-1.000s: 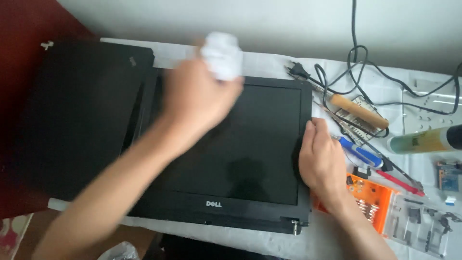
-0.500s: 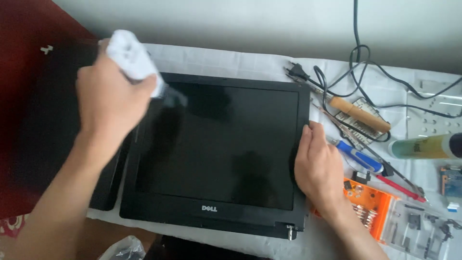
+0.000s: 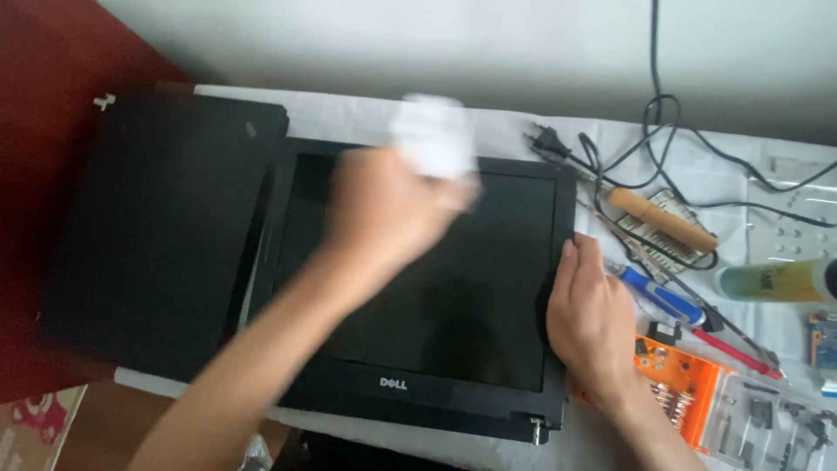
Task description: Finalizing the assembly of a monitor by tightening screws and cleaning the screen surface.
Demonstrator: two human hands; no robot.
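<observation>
A person is working over a white-covered table (image 3: 523, 131), seen from a head camera looking down. A black laptop screen panel (image 3: 427, 296) is lying flat in the middle of the table, with its glass facing up. The left hand (image 3: 384, 214) is blurred with motion and is pressing a wad of white tissue (image 3: 433, 139) against the upper part of the glass; the fingers are closed around the wad, bunching it. The right hand (image 3: 593, 318) is lying flat with fingers together along the panel's right edge, touching the frame and bracing it, holding nothing. A black laptop lid cover (image 3: 166, 235) is lying just beside the panel on the left, overlapping its edge. To the right are a wooden-handled tool (image 3: 663, 220), a blue-handled screwdriver (image 3: 658, 295), an orange bit case (image 3: 684, 392) and a black power cord (image 3: 663, 131). Judging from this, the wiping of the glass is under way; a further pass would call for steady bracing from the right hand and light, even pressure across the lower, unwiped-looking area.
</observation>
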